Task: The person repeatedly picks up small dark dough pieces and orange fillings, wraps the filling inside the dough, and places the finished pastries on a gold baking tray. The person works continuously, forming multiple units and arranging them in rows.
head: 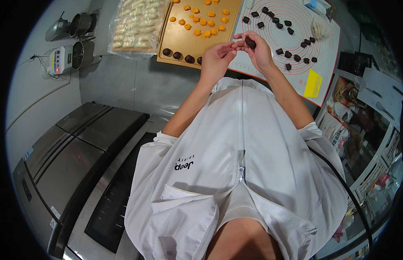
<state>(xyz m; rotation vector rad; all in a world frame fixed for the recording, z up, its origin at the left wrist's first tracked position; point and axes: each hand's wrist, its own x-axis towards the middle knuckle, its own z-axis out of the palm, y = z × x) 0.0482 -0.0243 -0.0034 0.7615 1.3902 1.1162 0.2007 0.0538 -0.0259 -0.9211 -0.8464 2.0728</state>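
Observation:
A dark brown dough-like ball (250,42) sits in my right hand (260,53), against the fingers. My left hand (217,60) meets it fingertip to fingertip; whether anything small is between those fingertips, I cannot tell. Beneath my left hand is the near edge of a gold baking tray (175,35). Several dark round balls (177,55) line that edge, one partly hidden by the hand. Farther up the tray lie scattered orange lumps (203,22). Under my right hand spreads a white silicone mat with red rings (269,39), bearing several dark angular pieces (287,54).
Plastic-wrapped rows of pale dough pieces (136,26) lie left of the tray. A yellow scraper (313,83) and a crumpled clear bag (320,28) rest on the mat. Steel equipment (91,130) stands at my left, a loaded shelf rack (378,143) at my right.

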